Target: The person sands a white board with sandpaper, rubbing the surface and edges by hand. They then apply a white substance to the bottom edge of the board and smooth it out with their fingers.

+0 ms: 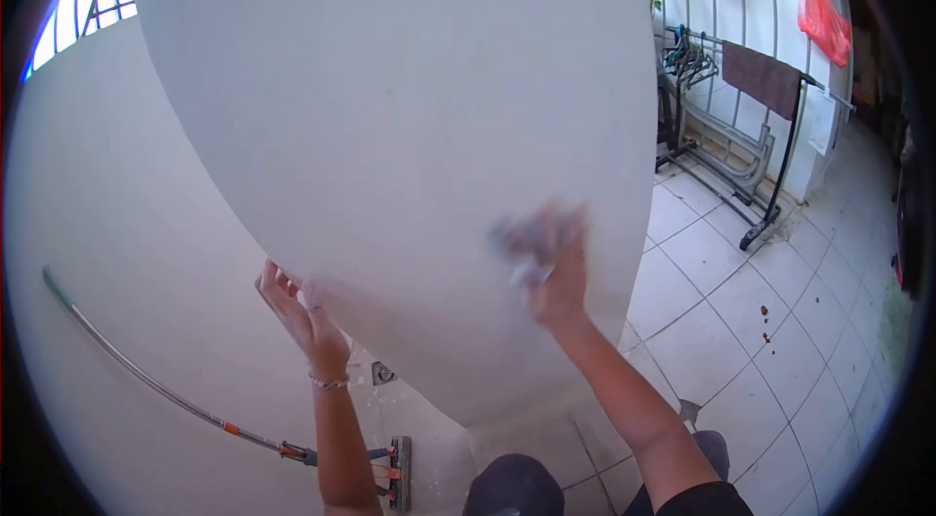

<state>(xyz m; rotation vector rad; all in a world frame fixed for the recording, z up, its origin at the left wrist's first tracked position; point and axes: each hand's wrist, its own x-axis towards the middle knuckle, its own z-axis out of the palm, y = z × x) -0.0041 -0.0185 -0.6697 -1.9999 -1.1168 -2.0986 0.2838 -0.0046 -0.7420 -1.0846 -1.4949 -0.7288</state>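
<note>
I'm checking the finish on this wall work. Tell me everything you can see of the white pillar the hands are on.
The white pillar fills most of the view: a broad, smooth, matt face that looks plastered or painted, evenly pale, no cracks visible. It stands upright on the tiled floor. The left hand rests against its left edge; the right hand, blurred, presses a small greyish pad against its face.

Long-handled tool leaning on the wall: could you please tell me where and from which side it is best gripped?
Probably on the bare metal shaft of the long-handled tool, just above its orange collar. It slants against the wall, head on the floor, so come from the open room side, fingers wrapping over the top. The left hand is nearest.
</note>
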